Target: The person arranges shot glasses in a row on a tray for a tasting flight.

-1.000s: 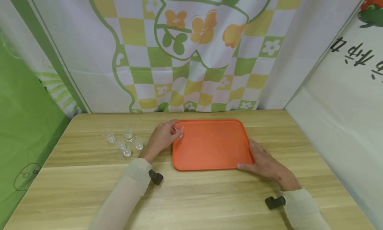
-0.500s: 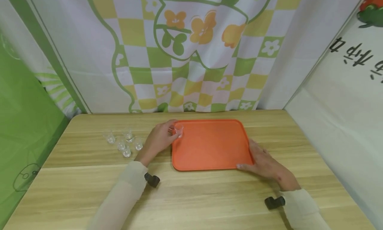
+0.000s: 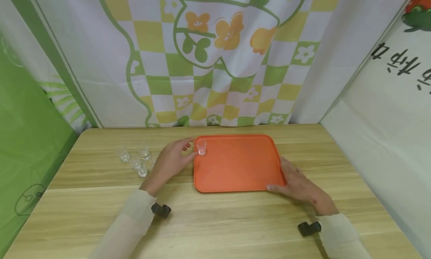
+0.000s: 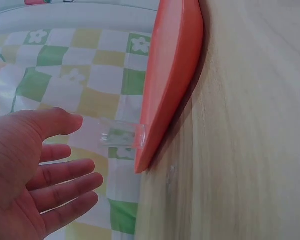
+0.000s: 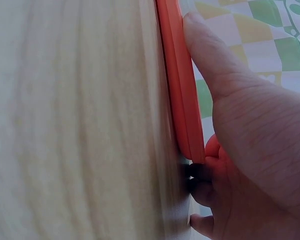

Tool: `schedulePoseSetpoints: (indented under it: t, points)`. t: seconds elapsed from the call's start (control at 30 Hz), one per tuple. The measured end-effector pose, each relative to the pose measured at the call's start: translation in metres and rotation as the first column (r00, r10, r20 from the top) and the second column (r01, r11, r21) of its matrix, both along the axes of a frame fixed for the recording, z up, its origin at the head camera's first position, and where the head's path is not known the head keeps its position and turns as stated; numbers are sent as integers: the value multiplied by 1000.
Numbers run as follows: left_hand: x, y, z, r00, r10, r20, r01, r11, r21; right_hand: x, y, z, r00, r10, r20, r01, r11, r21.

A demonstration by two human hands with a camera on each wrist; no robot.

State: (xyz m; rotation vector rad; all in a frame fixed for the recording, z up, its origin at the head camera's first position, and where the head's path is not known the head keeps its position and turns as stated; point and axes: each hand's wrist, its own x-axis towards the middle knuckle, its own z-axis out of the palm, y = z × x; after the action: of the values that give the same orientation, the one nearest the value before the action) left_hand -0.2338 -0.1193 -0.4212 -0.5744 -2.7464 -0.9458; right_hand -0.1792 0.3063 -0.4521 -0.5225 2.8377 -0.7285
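Observation:
A small clear shot glass (image 3: pixel 201 148) stands upright in the far left corner of the orange-red tray (image 3: pixel 240 165). My left hand (image 3: pixel 171 158) is just left of it, thumb and fingers spread. In the left wrist view a gap shows between this hand (image 4: pixel 20 165) and the glass (image 4: pixel 121 134). My right hand (image 3: pixel 297 181) grips the tray's near right corner. Its thumb lies along the tray's rim in the right wrist view, with the fingers (image 5: pixel 202 192) bent at the side, partly hidden.
Several more shot glasses (image 3: pixel 142 170) stand grouped on the wooden table (image 3: pixel 215 221) left of the tray, one partly hidden behind my left hand. A checked cloth (image 3: pixel 219 83) hangs along the table's back edge. White sheeting (image 3: pixel 380 139) lines the right side.
My left hand has let go of the shot glass and drawn back to the left, its fingers spreading. The glass stays on the tray. My right hand and the tray have not moved.

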Motion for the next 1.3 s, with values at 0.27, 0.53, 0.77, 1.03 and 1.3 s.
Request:
schedulePoseSetpoints:
  t: [0.27,0.53,0.77,1.03,1.3]
  points:
    - [16,-13,8,999,7,-53,-9,999,-35,1,0,-1,1000,-1,-4,1,1000,-10]
    - [29,-32,8,993,17,-120,-21,999,-37,2,0,-1,1000,-1,-3,1,1000,-8]
    - [39,-51,3,987,47,-151,-54,998,-44,2,0,0,1000,-2,-2,2,1000,3]
    - [45,-70,1,981,64,-182,-74,996,-48,1,1,-1,1000,3,0,-3,1000,5]
    - [48,-85,6,978,83,-191,-97,993,-70,0,1,-2,1000,13,-5,-13,1000,-8]
